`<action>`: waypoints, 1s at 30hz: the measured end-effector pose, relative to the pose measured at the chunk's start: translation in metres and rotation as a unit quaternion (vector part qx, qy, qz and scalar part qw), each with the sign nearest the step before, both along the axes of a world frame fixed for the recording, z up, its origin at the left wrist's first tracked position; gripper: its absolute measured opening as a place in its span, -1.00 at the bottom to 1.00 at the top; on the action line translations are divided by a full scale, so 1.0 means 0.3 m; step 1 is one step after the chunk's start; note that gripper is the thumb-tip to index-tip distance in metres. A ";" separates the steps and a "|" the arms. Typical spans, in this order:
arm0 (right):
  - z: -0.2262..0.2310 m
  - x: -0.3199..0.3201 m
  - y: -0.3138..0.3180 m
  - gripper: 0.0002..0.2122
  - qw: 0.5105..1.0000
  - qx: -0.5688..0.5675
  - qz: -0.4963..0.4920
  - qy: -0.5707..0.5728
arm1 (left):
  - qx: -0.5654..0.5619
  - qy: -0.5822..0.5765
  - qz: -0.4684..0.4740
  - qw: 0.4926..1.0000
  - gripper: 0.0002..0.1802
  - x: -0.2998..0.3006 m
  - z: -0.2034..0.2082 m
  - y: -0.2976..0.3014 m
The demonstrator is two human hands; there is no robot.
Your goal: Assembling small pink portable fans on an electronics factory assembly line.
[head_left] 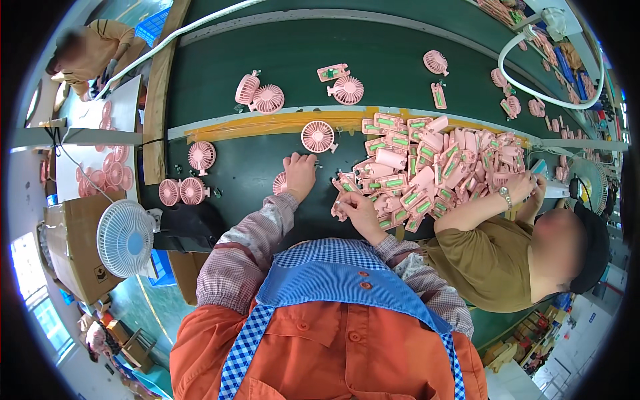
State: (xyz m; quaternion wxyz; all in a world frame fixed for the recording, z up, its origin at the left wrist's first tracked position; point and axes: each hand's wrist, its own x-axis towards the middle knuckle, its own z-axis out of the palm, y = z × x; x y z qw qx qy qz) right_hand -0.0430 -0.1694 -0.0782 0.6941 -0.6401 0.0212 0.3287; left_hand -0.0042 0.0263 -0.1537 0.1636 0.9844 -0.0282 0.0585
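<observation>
Two hands are at work over the dark green worktop (240, 170), and we take the heap of pink handle pieces (447, 170) as our landmark. At the heap's left edge, our right hand (360, 212) appears to pinch one handle piece (337, 212) between fingers and thumb. Left of the heap, our left hand (301, 175) curls beside a partly covered fan head (280, 183); we cannot tell whether it grips anything. We judge the step in hand to be picking out a handle piece, and the next move seems to call for a steady pinch that frees it without dragging its neighbours. The handle pieces look like smooth moulded plastic, long and round-ended, many showing a bright green strip inside, others a curved plain back. Just left of the heap lies a round fan cage (317, 137), its thin ribs spreading from a flat hub. Behind the heap runs glossy yellow tape (250, 125).
</observation>
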 end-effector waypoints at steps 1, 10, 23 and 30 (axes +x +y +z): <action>0.002 0.002 -0.001 -0.94 1.000 -0.017 0.003 -0.001 | 0.000 0.000 -0.001 1.000 -0.86 -0.003 0.010 0.002; 0.017 0.059 0.037 -0.95 0.998 0.023 -0.035 -0.047 | -0.545 0.234 0.082 0.801 -0.75 -0.060 0.205 0.021; 0.141 0.091 0.064 -0.97 0.995 -0.023 -0.028 -0.088 | -0.613 0.250 0.031 0.749 -0.92 -0.099 0.367 -0.031; 0.171 0.113 0.049 -0.98 0.997 -0.019 -0.011 -0.080 | -0.588 0.232 -0.006 0.775 -0.92 -0.090 0.381 -0.025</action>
